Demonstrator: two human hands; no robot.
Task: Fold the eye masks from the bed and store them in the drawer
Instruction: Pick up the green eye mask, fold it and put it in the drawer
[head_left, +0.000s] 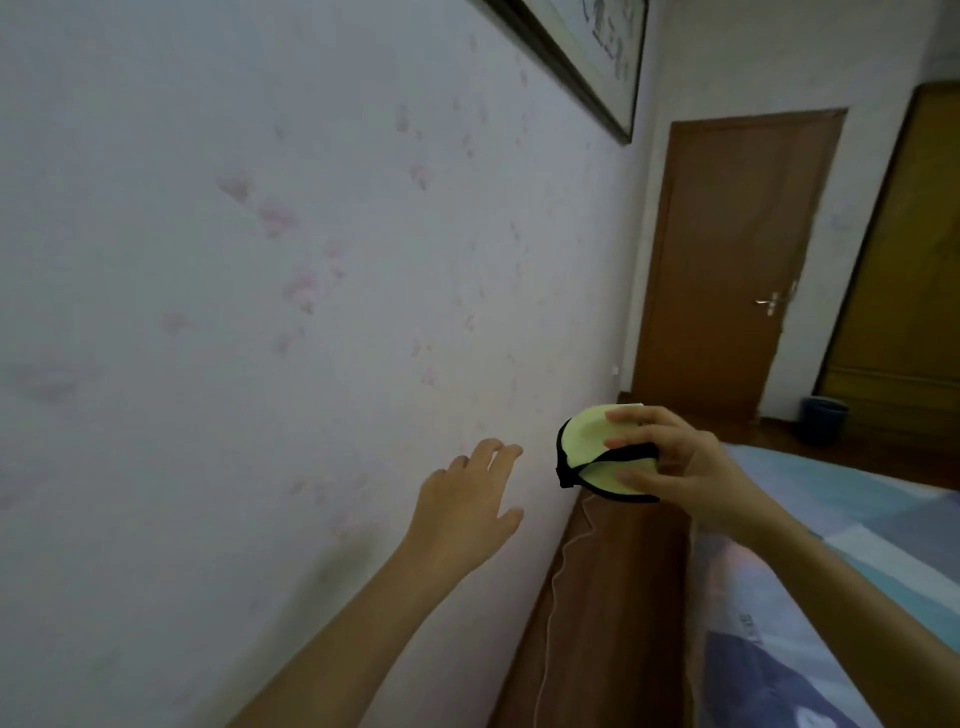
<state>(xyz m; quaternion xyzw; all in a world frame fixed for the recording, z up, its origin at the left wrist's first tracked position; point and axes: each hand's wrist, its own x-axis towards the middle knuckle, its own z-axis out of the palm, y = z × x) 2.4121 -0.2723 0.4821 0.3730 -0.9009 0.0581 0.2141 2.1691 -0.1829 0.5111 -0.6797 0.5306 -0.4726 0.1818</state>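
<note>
The right hand (670, 457) grasps a folded eye mask (602, 452), pale green with black trim, in the air above the wooden headboard (613, 597) beside the bed (831, 545). The left hand (467, 499) is released, fingers spread, near the wall (260, 312). The mask appears light, soft and springy (likely to unfold); pinching across the folded halves should hold it.
</note>
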